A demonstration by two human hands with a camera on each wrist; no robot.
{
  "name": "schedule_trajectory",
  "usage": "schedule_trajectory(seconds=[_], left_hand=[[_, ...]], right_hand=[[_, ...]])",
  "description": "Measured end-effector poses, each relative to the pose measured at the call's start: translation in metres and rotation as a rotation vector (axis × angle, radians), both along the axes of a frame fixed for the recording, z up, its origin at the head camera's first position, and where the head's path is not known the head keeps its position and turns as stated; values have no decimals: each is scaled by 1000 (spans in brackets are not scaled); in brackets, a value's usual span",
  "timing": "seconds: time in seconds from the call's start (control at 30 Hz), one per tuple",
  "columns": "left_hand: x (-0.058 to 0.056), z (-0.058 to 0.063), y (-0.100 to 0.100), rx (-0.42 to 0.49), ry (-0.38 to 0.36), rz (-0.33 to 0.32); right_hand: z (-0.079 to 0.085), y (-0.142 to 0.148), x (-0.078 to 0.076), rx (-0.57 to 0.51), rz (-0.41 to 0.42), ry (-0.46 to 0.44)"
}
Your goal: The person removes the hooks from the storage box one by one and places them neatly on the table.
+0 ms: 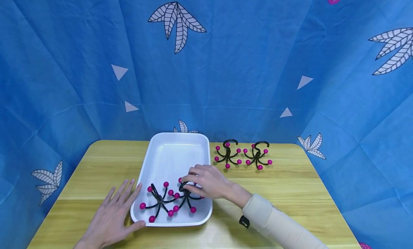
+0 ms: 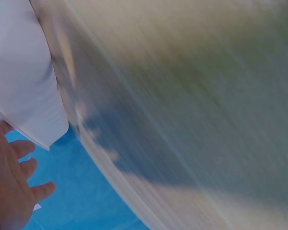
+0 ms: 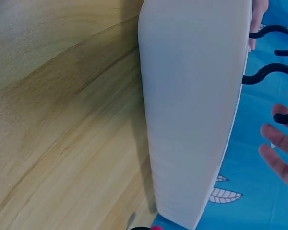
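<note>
A white tray (image 1: pixel 175 139) holds two black hook hangers with several curved arms tipped by pink balls. My right hand (image 1: pixel 209 181) reaches over its right rim, thumb and forefinger around the hook of the right hanger (image 1: pixel 187 194). In the right wrist view, fingers (image 3: pixel 278 160) lie beside that black hook (image 3: pixel 271 67), partly out of frame. The left hanger (image 1: pixel 159 198) leans in the tray's near left part, overlapping the other's arms. My left hand (image 1: pixel 111 215) lies spread at the tray's left side, fingertips and thumb close to the rim; its fingers (image 2: pixel 29 167) also show in the left wrist view.
Two more hook hangers, one left (image 1: pixel 227 156) and one right (image 1: pixel 257 156), stand upright on the wooden table (image 1: pixel 274 195) right of the tray's far end. A blue patterned cloth (image 1: pixel 245 80) hangs behind the table and along both sides.
</note>
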State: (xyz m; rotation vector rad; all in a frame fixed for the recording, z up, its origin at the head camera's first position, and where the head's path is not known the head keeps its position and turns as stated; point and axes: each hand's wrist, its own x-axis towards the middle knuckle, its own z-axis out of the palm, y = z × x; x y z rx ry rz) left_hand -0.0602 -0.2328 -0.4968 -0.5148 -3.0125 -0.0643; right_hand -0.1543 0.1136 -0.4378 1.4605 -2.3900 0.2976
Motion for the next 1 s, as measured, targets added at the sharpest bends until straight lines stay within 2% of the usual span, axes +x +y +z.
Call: schedule_trajectory(seconds=[0.33,0.73,1.0], left_hand=[[-1,2,-1,-3,17,-11],[-2,1,-1,-4,16,-12],[-2,1,-2,-3,16,-17]], right_hand=[[0,-1,1,-28,50,5],[5,0,4,-26,50,35],[14,5,3,-40,61,115]])
